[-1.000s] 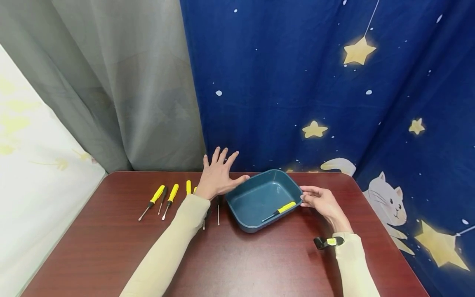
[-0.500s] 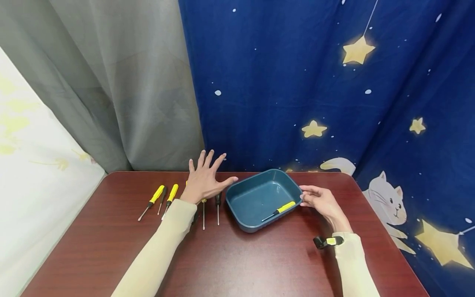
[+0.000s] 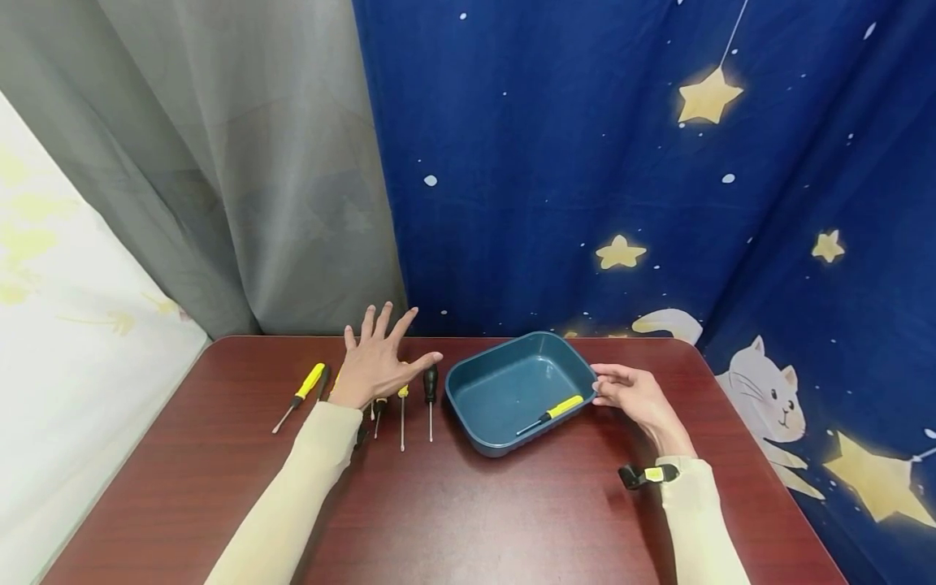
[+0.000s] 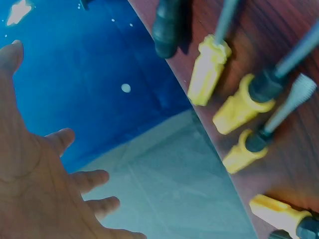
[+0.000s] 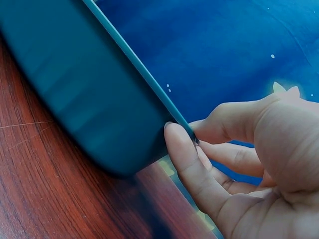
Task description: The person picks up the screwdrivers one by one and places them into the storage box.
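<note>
The left hand [image 3: 371, 366] is spread wide over the screwdrivers [image 3: 431, 383], at left of the bin [image 3: 497, 394]. The right hand [image 3: 638, 403] pinches the bin at its right end; one yellow screwdriver [image 3: 565, 407] lies inside.

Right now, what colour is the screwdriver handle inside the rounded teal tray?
Yellow handle, with a black collar; clearest in the head view.

Free tabletop [image 3: 483, 520] runs in front of the blue tray [image 3: 497, 390], leaving a low path for a hand between the left sleeve [image 3: 285, 491] and the right sleeve [image 3: 698, 520]. Screwdrivers [image 3: 431, 383] crowd the far side left of the tray; how many lie under the left hand [image 3: 373, 370] is hard to tell. The right hand [image 3: 638, 398] blocks the tray's right end.
</note>
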`<act>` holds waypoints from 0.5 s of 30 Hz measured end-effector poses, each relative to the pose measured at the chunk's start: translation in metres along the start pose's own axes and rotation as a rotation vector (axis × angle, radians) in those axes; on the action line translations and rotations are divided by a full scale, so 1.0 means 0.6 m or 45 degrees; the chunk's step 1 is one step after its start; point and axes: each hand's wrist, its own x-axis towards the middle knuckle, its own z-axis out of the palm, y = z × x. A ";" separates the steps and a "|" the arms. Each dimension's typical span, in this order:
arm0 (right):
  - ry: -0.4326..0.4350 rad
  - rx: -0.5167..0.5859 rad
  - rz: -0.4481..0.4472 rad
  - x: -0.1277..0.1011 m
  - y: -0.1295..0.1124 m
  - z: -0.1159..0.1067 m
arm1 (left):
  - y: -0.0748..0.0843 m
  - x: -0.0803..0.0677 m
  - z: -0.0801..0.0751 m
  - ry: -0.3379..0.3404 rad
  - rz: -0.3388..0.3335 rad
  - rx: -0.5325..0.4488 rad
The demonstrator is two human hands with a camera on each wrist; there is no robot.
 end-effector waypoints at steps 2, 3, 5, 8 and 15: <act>-0.001 0.005 0.002 -0.001 -0.001 0.001 | -0.010 -0.003 -0.001 0.001 -0.009 -0.012; -0.007 0.000 -0.002 -0.001 -0.001 0.000 | -0.014 -0.005 -0.002 -0.003 -0.017 -0.021; -0.013 -0.002 -0.006 -0.002 -0.002 0.001 | -0.023 -0.008 -0.004 -0.019 -0.030 -0.033; -0.014 -0.001 -0.005 -0.004 -0.004 0.001 | -0.035 -0.012 -0.006 -0.043 -0.055 -0.030; -0.014 0.001 -0.009 -0.003 -0.004 0.000 | -0.062 -0.022 -0.014 -0.067 -0.099 -0.028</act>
